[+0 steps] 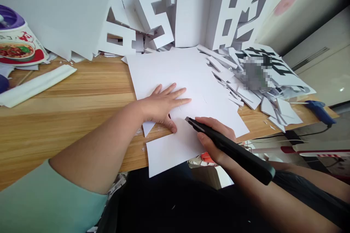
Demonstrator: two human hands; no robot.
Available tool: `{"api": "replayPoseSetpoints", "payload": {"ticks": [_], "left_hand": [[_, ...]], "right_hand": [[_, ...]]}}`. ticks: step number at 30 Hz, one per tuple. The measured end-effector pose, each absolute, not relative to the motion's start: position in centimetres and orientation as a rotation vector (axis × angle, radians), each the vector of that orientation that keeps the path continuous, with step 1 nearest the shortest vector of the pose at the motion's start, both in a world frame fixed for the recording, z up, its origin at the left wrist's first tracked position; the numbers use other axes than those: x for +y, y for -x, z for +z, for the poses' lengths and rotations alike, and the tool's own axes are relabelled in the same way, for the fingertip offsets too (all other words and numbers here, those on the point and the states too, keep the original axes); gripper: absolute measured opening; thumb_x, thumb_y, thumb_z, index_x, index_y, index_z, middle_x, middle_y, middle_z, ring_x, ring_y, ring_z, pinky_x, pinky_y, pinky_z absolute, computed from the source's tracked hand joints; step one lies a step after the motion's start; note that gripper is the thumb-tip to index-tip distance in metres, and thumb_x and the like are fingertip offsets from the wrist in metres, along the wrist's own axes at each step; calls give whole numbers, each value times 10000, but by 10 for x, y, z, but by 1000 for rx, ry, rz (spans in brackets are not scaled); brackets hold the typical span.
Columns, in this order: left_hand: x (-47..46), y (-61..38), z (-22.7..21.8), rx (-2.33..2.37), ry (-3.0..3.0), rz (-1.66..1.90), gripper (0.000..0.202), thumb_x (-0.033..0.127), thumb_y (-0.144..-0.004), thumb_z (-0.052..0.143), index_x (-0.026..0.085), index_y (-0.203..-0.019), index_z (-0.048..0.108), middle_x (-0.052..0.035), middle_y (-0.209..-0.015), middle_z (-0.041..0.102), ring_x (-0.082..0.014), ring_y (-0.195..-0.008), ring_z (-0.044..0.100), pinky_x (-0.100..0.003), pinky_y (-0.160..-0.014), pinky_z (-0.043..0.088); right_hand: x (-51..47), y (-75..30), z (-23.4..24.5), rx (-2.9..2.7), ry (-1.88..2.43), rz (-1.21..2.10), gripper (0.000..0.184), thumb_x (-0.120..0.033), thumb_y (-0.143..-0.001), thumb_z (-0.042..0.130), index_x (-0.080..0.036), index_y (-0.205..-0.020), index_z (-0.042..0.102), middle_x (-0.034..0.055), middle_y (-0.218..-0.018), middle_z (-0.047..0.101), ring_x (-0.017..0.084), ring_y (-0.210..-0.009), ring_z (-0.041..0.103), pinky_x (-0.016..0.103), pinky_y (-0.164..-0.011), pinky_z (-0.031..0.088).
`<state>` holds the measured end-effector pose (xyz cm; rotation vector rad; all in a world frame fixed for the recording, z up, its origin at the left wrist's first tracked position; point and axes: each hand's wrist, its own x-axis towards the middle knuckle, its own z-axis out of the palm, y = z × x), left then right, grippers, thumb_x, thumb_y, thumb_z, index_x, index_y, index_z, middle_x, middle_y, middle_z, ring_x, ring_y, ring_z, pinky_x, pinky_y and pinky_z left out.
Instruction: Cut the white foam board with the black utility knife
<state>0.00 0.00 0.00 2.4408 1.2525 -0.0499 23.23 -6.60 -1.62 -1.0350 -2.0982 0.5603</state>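
A white foam board sheet (175,69) lies on the wooden table, its near edge reaching past the table's front. My left hand (166,105) presses flat on it, fingers spread. Under that hand the left edge of the sheet shows a cut-out gap. In my right hand (218,136) is a black utility knife (237,153). Its blade tip points to the left, close to the sheet's surface near my left thumb; whether it touches I cannot tell. Thin cut lines show on the sheet right of my left fingers.
White cut-out letter shapes (155,11) stand along the back. Loose white offcuts (246,94) pile up at the right, near a blue glue gun (319,112) with a cord. At the left lie a rolled white strip (38,85) and a purple-lidded food tub (20,40).
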Motion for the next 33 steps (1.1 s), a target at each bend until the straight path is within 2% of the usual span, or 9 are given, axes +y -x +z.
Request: {"api": "replayPoseSetpoints", "payload": {"ticks": [14,28,33], "left_hand": [[3,1,-5,1231,-2450,-34,1057,673,-573,707,412,-1444,169,8,-1569,-30,-324,-1406,-142,-561,-1079,-113],[2,-2,3,1266,-2450,-151,984,739,-635,587,413,-1448,139,4,-1565,-61,-359,-1397,-151,-706,-997,-104],[0,-3,7,1285,-2441,-179,1010,738,-625,599,397,-1452,133,0,-1559,-85,-364,-1397,-148,-724,-983,-96]], "right_hand": [[-59,-227,-4,-2264,940,612,311,-179,-811,545,-221,-1118,577,40,-928,676,154,-751,640,269,-666,505],[-72,-227,6,-2192,1035,668,278,-171,-795,570,-197,-1071,599,19,-847,676,133,-678,624,251,-640,500],[-84,-230,4,-2157,1070,658,272,-163,-793,582,-196,-1063,602,22,-858,680,138,-706,636,253,-662,507]]}}
